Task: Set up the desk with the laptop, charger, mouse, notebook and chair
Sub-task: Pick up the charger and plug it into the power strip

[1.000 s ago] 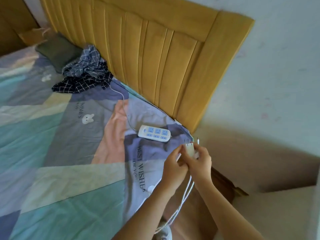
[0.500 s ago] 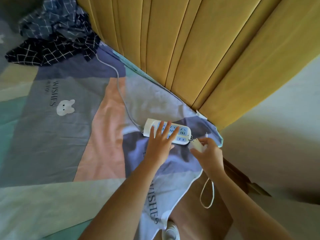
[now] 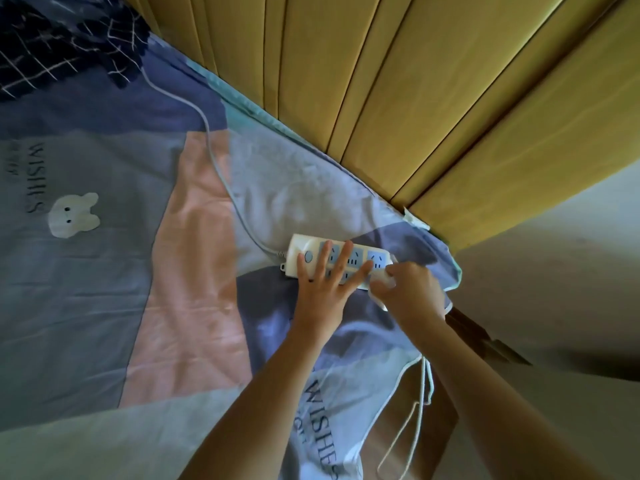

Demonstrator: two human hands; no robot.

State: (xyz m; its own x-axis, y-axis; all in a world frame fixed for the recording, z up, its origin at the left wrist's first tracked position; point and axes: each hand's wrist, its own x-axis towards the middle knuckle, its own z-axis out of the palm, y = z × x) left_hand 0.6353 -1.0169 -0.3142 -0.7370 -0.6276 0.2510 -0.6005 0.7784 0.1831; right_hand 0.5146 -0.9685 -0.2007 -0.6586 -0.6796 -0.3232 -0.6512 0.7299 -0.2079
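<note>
Charger [image 3: 382, 279], small, white, mostly hidden

White power strip [image 3: 311, 252] with pale blue socket faces. Around it, bedsheet [image 3: 104, 271] in lilac, pink, grey and mint blocks, white bunny print, dark lettering. Beyond it, mustard-yellow ribbed headboard [image 3: 398, 98]; navy white-checked cloth [image 3: 52, 39].

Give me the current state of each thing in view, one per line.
Power strip: lying flat on the bed, sockets up, pressed down.
Left hand: fingers straight, pressing on the power strip.
Right hand: gripping the white charger plug at the strip's end.
Charger plug: mostly hidden; cannot tell if seated.
Charger cable: hanging slack off the bed edge.
</note>
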